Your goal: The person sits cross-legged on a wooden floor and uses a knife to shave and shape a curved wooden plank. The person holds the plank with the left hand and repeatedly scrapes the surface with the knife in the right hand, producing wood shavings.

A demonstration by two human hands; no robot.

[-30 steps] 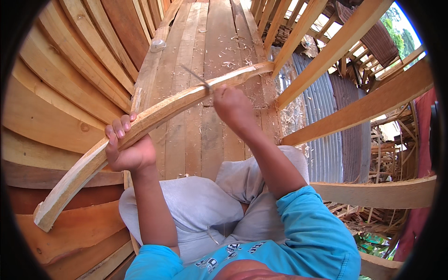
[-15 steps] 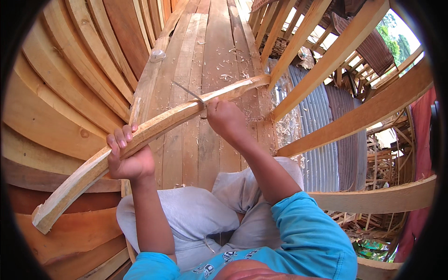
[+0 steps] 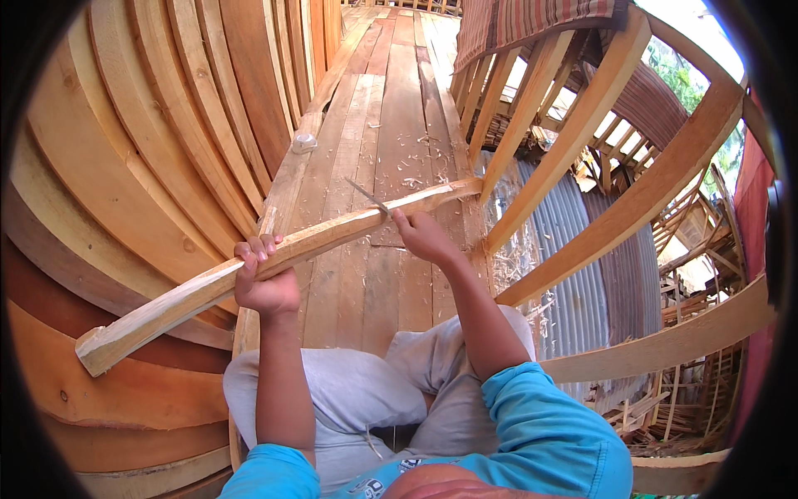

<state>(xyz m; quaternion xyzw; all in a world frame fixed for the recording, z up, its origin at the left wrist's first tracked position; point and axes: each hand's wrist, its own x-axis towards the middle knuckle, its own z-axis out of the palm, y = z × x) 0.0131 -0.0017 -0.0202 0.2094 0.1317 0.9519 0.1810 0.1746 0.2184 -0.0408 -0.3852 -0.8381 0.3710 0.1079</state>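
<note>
A long, squared wooden pole (image 3: pixel 320 237) slants across in front of me, its near left end over the wall planks and its far right end at the railing slats. My left hand (image 3: pixel 268 279) is wrapped round the pole left of its middle, thumb and fingers over the upper side. Farther along, my right hand (image 3: pixel 422 235) is closed in a fist round the handle of a knife, which the fingers mostly hide. The thin knife blade (image 3: pixel 366 194) points up and left, lying across the pole's upper face, where pale, freshly cut wood shows.
Curled wood shavings (image 3: pixel 411 181) lie scattered over the plank floor (image 3: pixel 399 100). A small clear object (image 3: pixel 304 143) sits by the left wall of upright boards (image 3: pixel 158 141). On the right stand wooden slats (image 3: pixel 573 125), with corrugated metal sheets (image 3: pixel 553 258) beyond. A striped cloth (image 3: pixel 532 33) hangs at the top.
The whole view has shifted, showing more floor ahead. Both hands keep their holds; the knife remains across the pole near the same place.
</note>
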